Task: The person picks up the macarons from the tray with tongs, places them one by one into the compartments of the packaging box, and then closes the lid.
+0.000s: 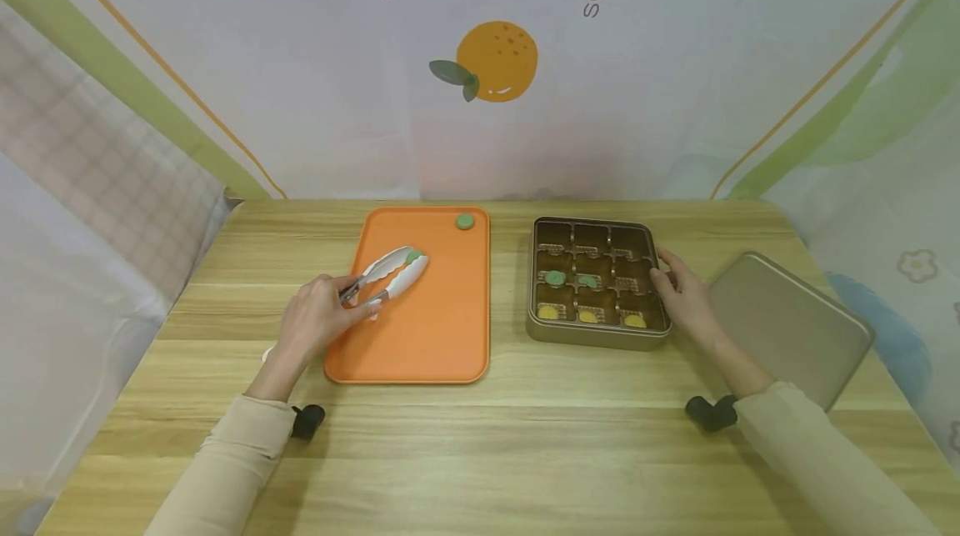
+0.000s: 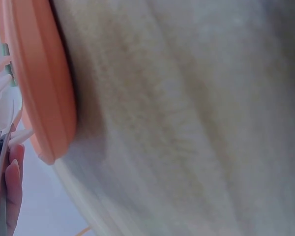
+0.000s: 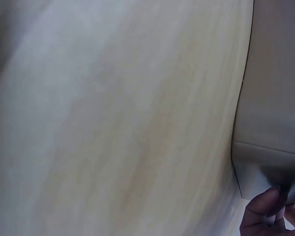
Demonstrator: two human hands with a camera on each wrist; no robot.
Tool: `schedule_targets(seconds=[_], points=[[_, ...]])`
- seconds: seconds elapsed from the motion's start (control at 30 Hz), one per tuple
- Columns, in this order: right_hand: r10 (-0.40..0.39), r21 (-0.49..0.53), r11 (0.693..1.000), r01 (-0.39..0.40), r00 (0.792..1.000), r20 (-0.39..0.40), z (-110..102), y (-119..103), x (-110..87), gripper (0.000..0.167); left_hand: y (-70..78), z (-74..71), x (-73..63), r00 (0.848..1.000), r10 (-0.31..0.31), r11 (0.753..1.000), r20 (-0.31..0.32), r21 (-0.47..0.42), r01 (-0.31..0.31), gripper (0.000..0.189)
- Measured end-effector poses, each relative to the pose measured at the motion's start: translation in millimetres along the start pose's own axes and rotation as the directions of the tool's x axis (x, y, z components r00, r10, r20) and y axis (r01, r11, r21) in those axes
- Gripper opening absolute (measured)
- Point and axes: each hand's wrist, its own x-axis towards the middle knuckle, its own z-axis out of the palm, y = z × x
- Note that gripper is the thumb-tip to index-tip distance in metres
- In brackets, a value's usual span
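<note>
Head view: left hand (image 1: 315, 311) grips tongs (image 1: 407, 276), green disc (image 1: 414, 256) between their tips; right hand (image 1: 686, 298) holds the tin (image 1: 592, 336)

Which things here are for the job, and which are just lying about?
In the job: tongs in left hand; green pieces; orange tray; divided tin held by right hand; yellow pieces.

Seemingly aside: flat lid; printed backdrop hanging behind.

Orange rectangular tray (image 1: 435, 344) on yellow-tan wood-grain surface (image 1: 525, 453). Over tray: white-tipped tongs (image 1: 407, 276). On tray: round green piece (image 1: 465, 222). Right of tray: bronze-coloured square tin (image 1: 592, 336), brown compartments (image 1: 555, 236), green pieces (image 1: 555, 278), yellow pieces (image 1: 548, 313). Beyond tray: white cloth (image 1: 337, 102), orange-fruit print (image 1: 498, 61).
</note>
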Motion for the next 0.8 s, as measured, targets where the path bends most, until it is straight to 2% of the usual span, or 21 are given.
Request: schedule_targets(seconds=[0.57,0.8], points=[[-0.008,-0.011,1.0,0.007,1.0,-0.01,-0.2,-1.6,0.2,0.054,-0.4,-1.0,0.8,1.0,-0.007,1.0,0.027,-0.004,0.007,0.059],[-0.002,-0.016,1.0,0.002,1.0,-0.005,0.5,-0.4,1.4,0.055,0.0,-2.7,-1.1,1.0,-0.008,1.0,0.011,-0.016,0.009,0.058]])
